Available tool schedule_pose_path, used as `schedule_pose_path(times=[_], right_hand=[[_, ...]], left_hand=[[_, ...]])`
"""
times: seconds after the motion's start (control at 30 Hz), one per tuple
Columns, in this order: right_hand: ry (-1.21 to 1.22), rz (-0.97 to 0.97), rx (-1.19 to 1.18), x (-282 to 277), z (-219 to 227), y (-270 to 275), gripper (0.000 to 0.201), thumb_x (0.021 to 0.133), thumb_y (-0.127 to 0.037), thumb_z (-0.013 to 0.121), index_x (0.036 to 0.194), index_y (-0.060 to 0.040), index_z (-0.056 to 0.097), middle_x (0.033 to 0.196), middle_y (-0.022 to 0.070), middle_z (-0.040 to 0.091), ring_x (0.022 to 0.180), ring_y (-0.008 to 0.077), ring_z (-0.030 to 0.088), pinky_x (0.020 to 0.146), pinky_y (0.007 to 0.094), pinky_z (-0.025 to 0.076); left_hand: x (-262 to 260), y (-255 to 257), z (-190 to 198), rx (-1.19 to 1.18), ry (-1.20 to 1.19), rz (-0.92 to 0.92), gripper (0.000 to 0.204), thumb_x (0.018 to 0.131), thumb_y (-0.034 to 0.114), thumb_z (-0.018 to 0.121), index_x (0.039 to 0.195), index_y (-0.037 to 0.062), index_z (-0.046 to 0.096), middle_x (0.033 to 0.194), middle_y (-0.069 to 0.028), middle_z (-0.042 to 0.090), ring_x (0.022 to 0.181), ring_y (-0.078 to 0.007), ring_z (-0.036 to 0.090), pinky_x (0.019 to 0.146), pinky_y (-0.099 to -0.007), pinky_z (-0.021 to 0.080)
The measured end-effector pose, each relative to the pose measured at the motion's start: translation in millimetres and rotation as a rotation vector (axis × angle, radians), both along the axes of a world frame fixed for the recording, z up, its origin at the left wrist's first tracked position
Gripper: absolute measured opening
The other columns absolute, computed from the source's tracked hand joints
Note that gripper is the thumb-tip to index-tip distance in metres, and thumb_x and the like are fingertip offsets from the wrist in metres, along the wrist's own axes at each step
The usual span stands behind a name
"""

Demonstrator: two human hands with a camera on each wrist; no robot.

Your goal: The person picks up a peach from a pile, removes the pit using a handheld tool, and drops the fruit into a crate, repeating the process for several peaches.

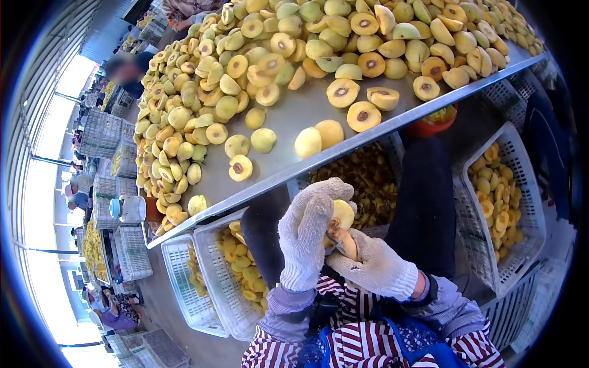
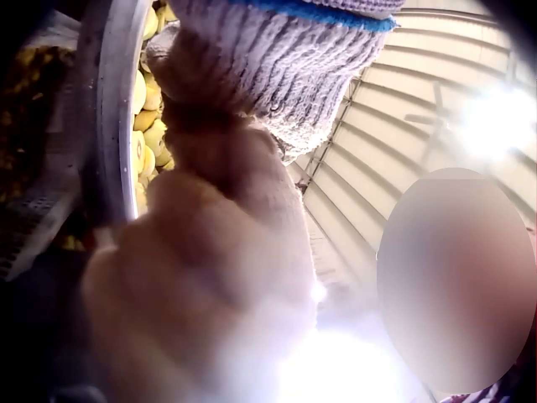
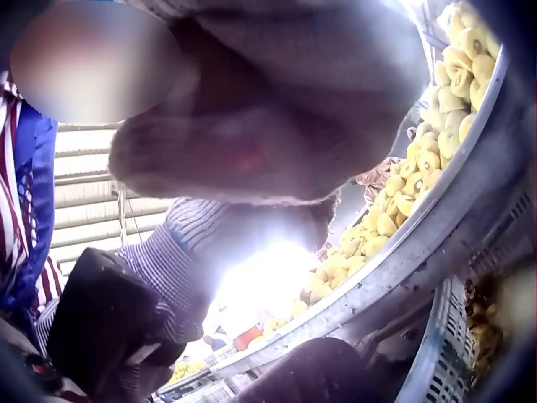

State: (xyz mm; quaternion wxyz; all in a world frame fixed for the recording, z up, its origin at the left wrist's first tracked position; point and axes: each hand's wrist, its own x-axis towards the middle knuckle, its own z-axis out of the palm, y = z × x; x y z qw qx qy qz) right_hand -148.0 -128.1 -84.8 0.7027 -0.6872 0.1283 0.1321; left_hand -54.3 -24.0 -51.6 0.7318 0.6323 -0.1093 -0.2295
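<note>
Two knit-gloved hands work below the steel counter point(image 1: 294, 116): left hand point(image 1: 305, 233) grips one round yellow fruit point(image 1: 342, 214), right hand point(image 1: 374, 264) clenches a small tool point(image 1: 334, 240).

Two gloved hands, one held peach half point(image 1: 342, 214), four white crates visible.

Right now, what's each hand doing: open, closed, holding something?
Left hand: gloved, curled round a yellow fruit half, gripping it.
Right hand: gloved, closed on a small tool set against the fruit; what tool cannot be told.
</note>
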Motion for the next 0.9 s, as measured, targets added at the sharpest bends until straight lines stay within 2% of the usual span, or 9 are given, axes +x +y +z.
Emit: schedule_pose_path(times=[0.2,0.33,0.43,0.53,0.57,0.73,0.8,0.87,0.9], right_hand=[[0.311,0.214,0.718,1.5,15.1,-25.7,0.025,0.094,-0.027,0.064,0.1,-0.0052,0.055,0.057,0.0024,0.055,0.038,0.0107,0.048,0.036,0.0252,0.038],[0.313,0.272,1.023,-3.8,10.8,-29.7,0.02,0.095,-0.025,0.063,0.094,-0.0065,0.055,0.053,-0.0013,0.05,0.034,0.0054,0.041,0.032,0.0222,0.031],[0.318,0.263,1.18,-5.7,7.8,-31.7,0.021,0.095,-0.021,0.064,0.096,-0.0017,0.055,0.053,-0.0012,0.049,0.035,0.0051,0.04,0.033,0.0216,0.031],[0.295,0.354,1.033,-1.8,10.6,-30.4,0.021,0.094,-0.018,0.065,0.097,0.0003,0.056,0.053,-0.0012,0.048,0.037,0.0053,0.041,0.034,0.0209,0.031],[0.28,0.407,0.934,2.1,14.0,-29.6,0.021,0.093,-0.018,0.065,0.097,0.0002,0.056,0.053,-0.0014,0.048,0.037,0.0054,0.041,0.034,0.0209,0.032],[0.341,0.346,0.915,3.9,14.2,-37.4,0.022,0.093,-0.024,0.065,0.101,-0.0069,0.054,0.058,-0.0019,0.05,0.039,0.0055,0.043,0.035,0.0202,0.031],[0.315,0.34,0.997,4.2,3.6,-47.9,0.022,0.092,-0.022,0.066,0.102,-0.0066,0.054,0.058,-0.0017,0.05,0.039,0.0055,0.042,0.034,0.0204,0.03],[0.296,0.199,0.664,8.3,2.1,-47.3,0.02,0.091,-0.023,0.066,0.099,-0.0079,0.056,0.06,-0.0015,0.053,0.04,0.0047,0.043,0.035,0.0197,0.032],[0.353,0.123,0.441,15.0,3.3,-41.8,0.023,0.091,-0.027,0.066,0.1,-0.0069,0.058,0.065,0.0024,0.059,0.047,0.0086,0.053,0.044,0.0234,0.042]], left_hand=[[13.6,4.8,2.3,0.138,-0.145,-0.196,0.024,0.096,0.013,0.061,0.113,-0.0019,0.067,0.111,-0.0132,0.07,0.094,-0.0178,0.068,0.083,-0.0311,0.055],[19.5,3.3,-5.2,0.13,-0.748,-0.21,0.028,0.093,0.019,0.066,0.109,-0.003,0.069,0.109,-0.0141,0.071,0.093,-0.0191,0.069,0.083,-0.0314,0.054],[11.6,-3.2,-8.0,-0.017,-0.345,-0.217,0.059,0.095,0.051,0.059,0.112,-0.0052,0.063,0.104,-0.0211,0.069,0.084,-0.0245,0.07,0.074,-0.033,0.058],[3.4,-12.2,8.1,-0.204,0.377,-0.113,0.053,0.098,0.047,0.055,0.118,-0.0023,0.06,0.106,-0.0179,0.068,0.085,-0.0221,0.07,0.072,-0.0308,0.058],[10.4,-9.5,0.9,-0.251,0.53,-0.12,0.058,0.098,0.053,0.052,0.121,0.0004,0.055,0.105,-0.0177,0.067,0.083,-0.0219,0.07,0.057,-0.0246,0.056],[22.9,23.3,-9.1,-0.135,0.225,0.214,0.055,0.1,0.049,0.051,0.122,-0.001,0.056,0.104,-0.0195,0.067,0.081,-0.0233,0.071,0.045,-0.0218,0.053],[36.2,68.2,-11.6,0.029,-0.066,0.418,0.049,0.1,0.042,0.054,0.12,-0.0029,0.058,0.105,-0.0193,0.067,0.088,-0.0229,0.07,0.056,-0.0269,0.057],[63.6,126.7,-21.6,0.911,-0.532,0.469,0.036,0.092,0.028,0.067,0.117,0.0016,0.064,0.112,-0.0122,0.068,0.11,-0.0269,0.064,0.093,-0.0395,0.05],[74.8,146.5,-30.8,1.272,-0.89,0.407,0.037,0.089,0.027,0.07,0.118,0.0032,0.064,0.116,-0.0119,0.067,0.114,-0.029,0.061,0.096,-0.0399,0.048]])
